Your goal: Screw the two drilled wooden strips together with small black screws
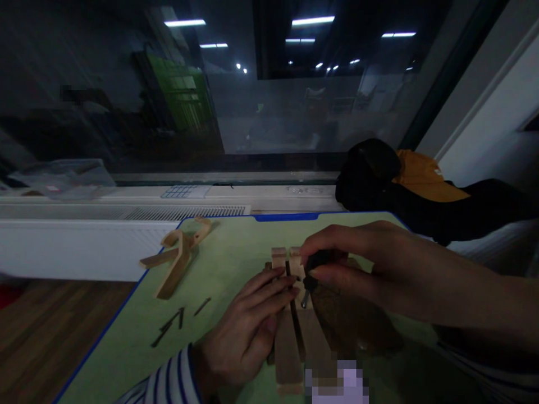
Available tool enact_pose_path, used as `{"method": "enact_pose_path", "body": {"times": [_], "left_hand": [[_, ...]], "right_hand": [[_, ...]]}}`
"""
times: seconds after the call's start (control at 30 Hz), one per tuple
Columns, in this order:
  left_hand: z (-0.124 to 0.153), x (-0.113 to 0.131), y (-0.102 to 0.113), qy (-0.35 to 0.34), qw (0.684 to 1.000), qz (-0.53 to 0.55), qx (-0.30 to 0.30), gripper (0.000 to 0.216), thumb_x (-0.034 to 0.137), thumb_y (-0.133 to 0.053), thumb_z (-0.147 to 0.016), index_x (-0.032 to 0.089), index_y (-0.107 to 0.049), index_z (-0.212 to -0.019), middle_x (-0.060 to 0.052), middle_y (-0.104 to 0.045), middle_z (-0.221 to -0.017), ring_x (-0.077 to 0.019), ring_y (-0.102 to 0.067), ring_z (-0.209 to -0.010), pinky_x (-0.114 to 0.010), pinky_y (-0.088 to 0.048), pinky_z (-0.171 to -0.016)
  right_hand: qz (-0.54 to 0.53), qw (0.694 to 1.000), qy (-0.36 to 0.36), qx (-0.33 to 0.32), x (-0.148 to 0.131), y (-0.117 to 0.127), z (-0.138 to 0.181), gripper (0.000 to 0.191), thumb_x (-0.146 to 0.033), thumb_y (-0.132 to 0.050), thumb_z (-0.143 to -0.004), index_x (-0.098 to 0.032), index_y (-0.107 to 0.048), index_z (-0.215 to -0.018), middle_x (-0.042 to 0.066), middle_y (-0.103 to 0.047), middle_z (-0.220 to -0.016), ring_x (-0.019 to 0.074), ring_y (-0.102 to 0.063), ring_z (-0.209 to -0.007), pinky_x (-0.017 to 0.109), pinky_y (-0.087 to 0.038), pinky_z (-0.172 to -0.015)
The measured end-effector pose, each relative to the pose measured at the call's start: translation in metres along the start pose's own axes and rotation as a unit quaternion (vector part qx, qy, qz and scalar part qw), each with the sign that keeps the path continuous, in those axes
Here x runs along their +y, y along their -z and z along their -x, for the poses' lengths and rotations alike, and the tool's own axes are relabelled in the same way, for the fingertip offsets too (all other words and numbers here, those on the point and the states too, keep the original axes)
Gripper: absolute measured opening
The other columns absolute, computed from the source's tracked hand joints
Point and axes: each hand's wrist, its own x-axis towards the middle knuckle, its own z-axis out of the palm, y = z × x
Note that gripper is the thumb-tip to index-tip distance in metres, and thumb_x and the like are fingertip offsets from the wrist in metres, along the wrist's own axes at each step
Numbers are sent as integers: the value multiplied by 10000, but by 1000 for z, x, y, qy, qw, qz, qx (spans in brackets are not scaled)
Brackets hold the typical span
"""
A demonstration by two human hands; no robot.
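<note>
A wooden assembly of parallel slats (290,336) lies on the green mat (219,264) in front of me. My left hand (248,325) rests on its left side, fingers stretched flat and pressing the wood down. My right hand (357,269) comes in from the right, fingers pinched around the black handle of a small screwdriver (314,266) whose metal tip points down at the slats. A striped sleeve covers my left wrist.
A second wooden piece with crossed arms (177,258) lies at the mat's far left. Several dark screws (177,320) are scattered near the left edge. A black bag with an orange cap (421,179) sits at the back right. A white radiator ledge (126,213) runs behind the mat.
</note>
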Motion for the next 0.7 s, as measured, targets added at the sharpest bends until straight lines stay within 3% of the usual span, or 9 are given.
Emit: {"method": "enact_pose_path", "body": {"times": [0.57, 0.7], "left_hand": [[1, 0, -1, 14, 1000, 11, 4, 458, 131, -341, -871, 192, -437, -1315, -58, -441, -1384, -234, -296, -1322, -515, -249, -1074], [-5, 9, 1, 33, 996, 26, 81, 370, 153, -425, -877, 172, -517, -1234, -100, -563, -1255, -241, -443, -1220, -471, -367, -1010]], "right_hand": [[-20, 1000, 14, 13, 4, 2, -2, 197, -354, -521, -869, -257, -548, -1039, -36, -647, -853, 110, -598, -708, 222, -420, -598], [-3, 1000, 20, 12, 1, 3, -2, 193, -352, -501, -880, -246, -552, -1033, -20, -648, -874, 122, -594, -732, 234, -408, -618]]}}
